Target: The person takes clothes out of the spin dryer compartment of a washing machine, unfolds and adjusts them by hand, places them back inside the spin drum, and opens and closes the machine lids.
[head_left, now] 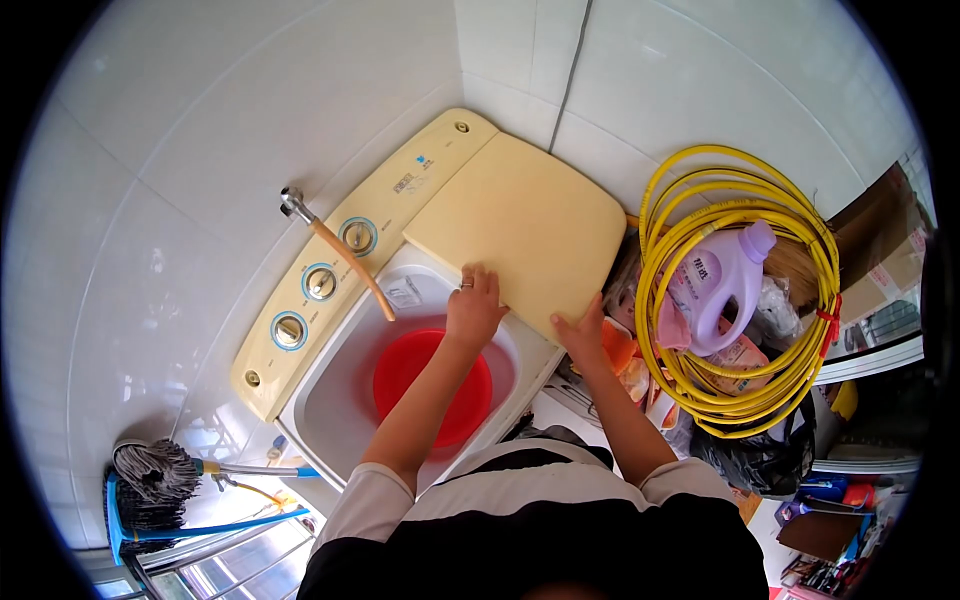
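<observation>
"What do you have in front of you?"

"You have a lid (530, 230): a plain, cream-yellow flat panel with rounded far corners."

"Where do you see it lying?"

"Across the right-hand end of your matching yellow washing machine (400, 215), just beside the uncovered grey tub (325, 425)."

"Is it flat?"

"It looks roughly level, but you can't tell from here whether its near edge is slightly raised."

A single head-worn camera looks forward and steeply down on a twin-tub washing machine (500, 230) from above its near side, close enough that its top spans the middle; the wide, round-edged view reaches the two tiled walls (250, 130) behind it.
</observation>
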`<state>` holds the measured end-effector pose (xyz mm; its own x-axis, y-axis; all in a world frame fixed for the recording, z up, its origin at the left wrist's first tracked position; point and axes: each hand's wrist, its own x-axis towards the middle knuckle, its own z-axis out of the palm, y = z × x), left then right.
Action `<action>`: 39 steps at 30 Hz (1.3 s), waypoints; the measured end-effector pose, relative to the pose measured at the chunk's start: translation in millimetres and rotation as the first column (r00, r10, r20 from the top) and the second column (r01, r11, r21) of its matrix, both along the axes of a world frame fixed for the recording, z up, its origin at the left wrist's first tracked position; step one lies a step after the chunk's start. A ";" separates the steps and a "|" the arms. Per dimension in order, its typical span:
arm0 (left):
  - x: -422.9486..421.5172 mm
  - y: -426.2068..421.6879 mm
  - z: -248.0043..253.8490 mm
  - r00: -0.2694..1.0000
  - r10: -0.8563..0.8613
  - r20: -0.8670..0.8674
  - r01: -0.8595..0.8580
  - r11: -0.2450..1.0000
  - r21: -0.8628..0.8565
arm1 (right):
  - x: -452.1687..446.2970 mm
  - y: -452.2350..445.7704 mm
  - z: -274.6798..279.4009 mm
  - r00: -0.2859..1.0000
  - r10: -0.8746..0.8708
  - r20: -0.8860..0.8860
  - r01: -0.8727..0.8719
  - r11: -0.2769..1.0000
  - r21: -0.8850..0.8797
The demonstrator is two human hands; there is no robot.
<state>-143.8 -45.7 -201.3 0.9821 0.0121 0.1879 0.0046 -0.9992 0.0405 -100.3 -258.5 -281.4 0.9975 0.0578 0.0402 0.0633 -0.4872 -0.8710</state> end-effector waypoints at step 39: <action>-0.3 -0.6 -2.3 1.000 0.021 -0.010 -0.021 0.999 -0.042 | 11.5 -4.9 -19.2 0.989 -0.090 -0.117 0.099 0.992 0.076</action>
<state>-144.1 -46.2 -203.6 0.9833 0.0404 0.1777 0.0261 -0.9963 0.0823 -88.7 -263.4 -300.5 0.9968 -0.0354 -0.0721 -0.0803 -0.4134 -0.9070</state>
